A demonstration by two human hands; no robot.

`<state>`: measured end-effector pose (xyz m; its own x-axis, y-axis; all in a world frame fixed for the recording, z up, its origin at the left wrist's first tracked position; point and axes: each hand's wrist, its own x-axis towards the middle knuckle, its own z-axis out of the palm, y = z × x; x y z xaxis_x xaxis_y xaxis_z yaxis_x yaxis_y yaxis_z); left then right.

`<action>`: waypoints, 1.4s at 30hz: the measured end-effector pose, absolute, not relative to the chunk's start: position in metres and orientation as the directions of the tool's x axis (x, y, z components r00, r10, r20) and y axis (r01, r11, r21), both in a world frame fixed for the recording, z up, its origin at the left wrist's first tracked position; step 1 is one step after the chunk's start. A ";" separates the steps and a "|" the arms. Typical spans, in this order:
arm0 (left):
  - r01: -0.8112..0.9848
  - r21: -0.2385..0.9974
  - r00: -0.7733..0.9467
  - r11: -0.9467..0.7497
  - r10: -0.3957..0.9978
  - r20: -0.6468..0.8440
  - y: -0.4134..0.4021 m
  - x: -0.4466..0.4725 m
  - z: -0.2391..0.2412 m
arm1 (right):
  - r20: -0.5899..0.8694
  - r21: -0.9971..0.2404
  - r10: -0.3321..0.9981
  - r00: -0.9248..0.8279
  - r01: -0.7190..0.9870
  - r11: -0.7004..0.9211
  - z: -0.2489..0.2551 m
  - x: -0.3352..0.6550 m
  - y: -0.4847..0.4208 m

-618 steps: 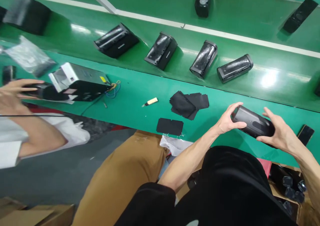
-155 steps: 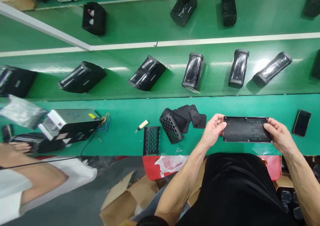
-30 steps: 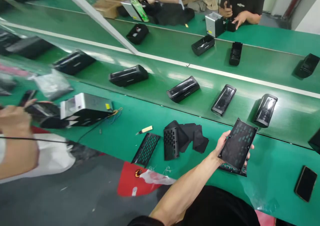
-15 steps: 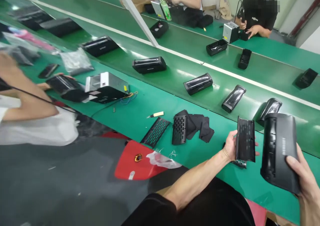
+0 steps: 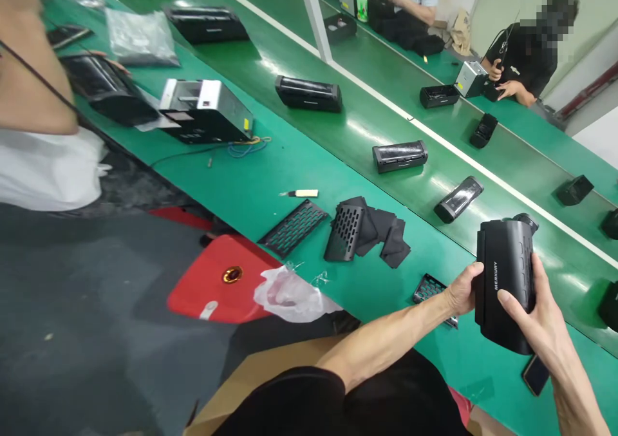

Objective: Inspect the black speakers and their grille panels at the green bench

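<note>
In front of me, my right hand [image 5: 535, 310] grips a black speaker housing [image 5: 506, 262] lettered MERKURY, thumb across its face. My left hand [image 5: 464, 289] is closed at the housing's left side, on a black grille panel [image 5: 479, 246] of which only a narrow edge shows. Panel and housing are together; whether they are joined I cannot tell. Beside my left wrist a perforated black grille [image 5: 427, 288] lies on the green table. Two more grilles, one flat [image 5: 295, 228] and one leaning [image 5: 342, 233], lie further left by a pile of black fabric pieces [image 5: 383, 227].
Several black speakers [image 5: 309, 93] stand on the green conveyor [image 5: 357, 130] beyond the table. A small knife-like tool [image 5: 305, 194], a silver-and-black box [image 5: 207, 111] and a phone [image 5: 535, 375] lie on the table. A red stool [image 5: 207, 288] is below. Co-workers sit left and across.
The grille panel in my left hand has come against the left side of the housing. My right hand has turned the housing and brought it left. The view has shifted.
</note>
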<state>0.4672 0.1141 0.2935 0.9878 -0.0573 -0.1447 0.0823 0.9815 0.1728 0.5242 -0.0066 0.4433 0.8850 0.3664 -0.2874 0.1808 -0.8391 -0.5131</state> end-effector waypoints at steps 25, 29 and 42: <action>-0.110 0.324 0.970 0.940 0.172 -0.171 0.150 0.479 0.330 | 0.277 -0.734 0.089 0.957 0.270 -0.623 0.395 0.463 -0.005; -0.091 0.608 0.979 0.789 0.181 -0.089 0.205 0.486 0.326 | 0.130 -0.803 0.097 0.987 0.162 -0.573 0.405 0.476 -0.025; 0.184 0.633 0.871 0.752 0.174 -0.459 0.219 0.478 0.299 | -0.403 -0.896 0.225 0.887 -0.332 -0.295 0.368 0.532 -0.077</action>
<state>0.4776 0.2186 0.2988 0.8711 0.1737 -0.4593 0.1838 0.7520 0.6330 0.5318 -0.0773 0.3681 0.8871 0.2249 -0.4031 -0.3324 -0.2947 -0.8959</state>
